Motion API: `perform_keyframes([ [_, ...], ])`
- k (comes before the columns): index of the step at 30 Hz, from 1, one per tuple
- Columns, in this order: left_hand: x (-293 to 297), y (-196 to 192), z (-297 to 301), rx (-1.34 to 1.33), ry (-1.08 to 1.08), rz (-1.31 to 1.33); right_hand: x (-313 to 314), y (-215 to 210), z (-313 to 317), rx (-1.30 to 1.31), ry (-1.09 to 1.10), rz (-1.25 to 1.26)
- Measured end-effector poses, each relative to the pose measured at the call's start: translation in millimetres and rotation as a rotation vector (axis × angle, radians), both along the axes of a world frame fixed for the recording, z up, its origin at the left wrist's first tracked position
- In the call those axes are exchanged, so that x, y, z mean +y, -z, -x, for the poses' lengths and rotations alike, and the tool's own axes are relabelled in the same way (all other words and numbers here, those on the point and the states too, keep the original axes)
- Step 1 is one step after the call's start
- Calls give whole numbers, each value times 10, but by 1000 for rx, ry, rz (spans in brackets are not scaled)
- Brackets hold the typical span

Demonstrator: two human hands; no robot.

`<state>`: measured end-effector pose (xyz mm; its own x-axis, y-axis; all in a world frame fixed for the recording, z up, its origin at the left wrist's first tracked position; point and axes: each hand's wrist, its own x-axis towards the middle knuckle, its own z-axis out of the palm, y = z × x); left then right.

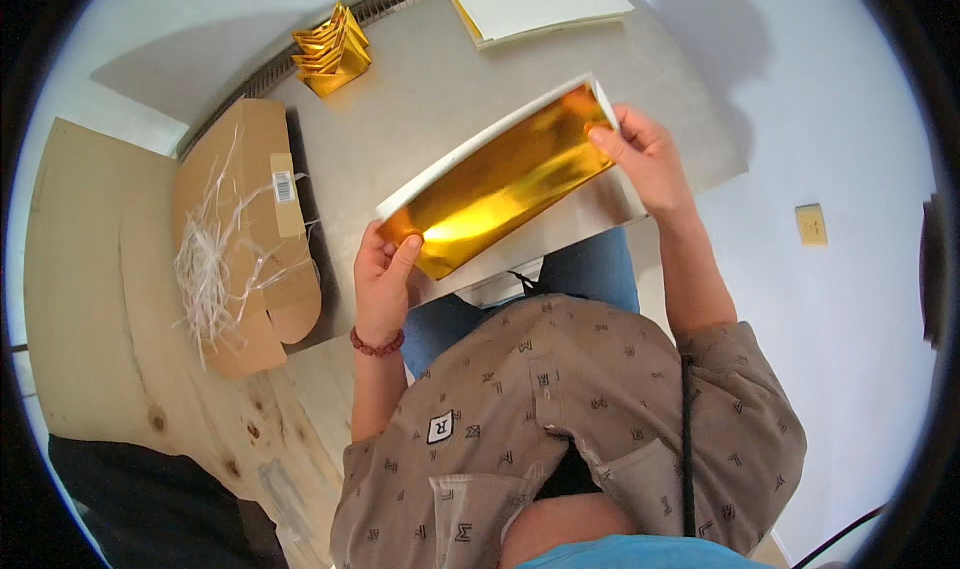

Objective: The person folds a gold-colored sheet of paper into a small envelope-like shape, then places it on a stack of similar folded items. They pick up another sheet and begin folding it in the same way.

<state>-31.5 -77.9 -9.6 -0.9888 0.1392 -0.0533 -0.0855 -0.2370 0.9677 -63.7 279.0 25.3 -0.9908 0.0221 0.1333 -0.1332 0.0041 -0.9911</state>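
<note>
Between my two hands, a sheet of shiny gold foil paper (505, 194) is held up over the near edge of the table, tilted with its right end farther away. Its white underside shows as a band along the far long edge, which looks folded or curled over. My left hand (383, 279) pinches the near left corner, thumb on top of the gold face. At the other end my right hand (645, 159) grips the right edge, thumb also on the gold side. The fingers beneath the paper are mostly hidden.
Folded gold paper pieces (333, 54) are nested at the far left of the grey table (440, 99). A stack of white-backed sheets (540, 4) lies at the far edge. On the left is a cardboard box (245, 139) with white plastic strings (210, 259). A wall outlet (811, 225) is at right.
</note>
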Motion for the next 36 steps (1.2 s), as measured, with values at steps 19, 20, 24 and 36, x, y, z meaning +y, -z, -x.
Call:
perform_keyframes([
  [19, 761, -1452, 368, 477, 116, 158, -452, -1126, -31, 262, -299, -222],
  [20, 789, -1445, 346, 433, 86, 100, -462, -1126, -39, 253, -285, -203],
  [24, 795, -1466, 345, 397, 91, -69, -504, -1127, -35, 237, -301, -148],
  [36, 665, -1411, 333, 454, 2, 5, -640, -1003, -23, 249, -314, 56],
])
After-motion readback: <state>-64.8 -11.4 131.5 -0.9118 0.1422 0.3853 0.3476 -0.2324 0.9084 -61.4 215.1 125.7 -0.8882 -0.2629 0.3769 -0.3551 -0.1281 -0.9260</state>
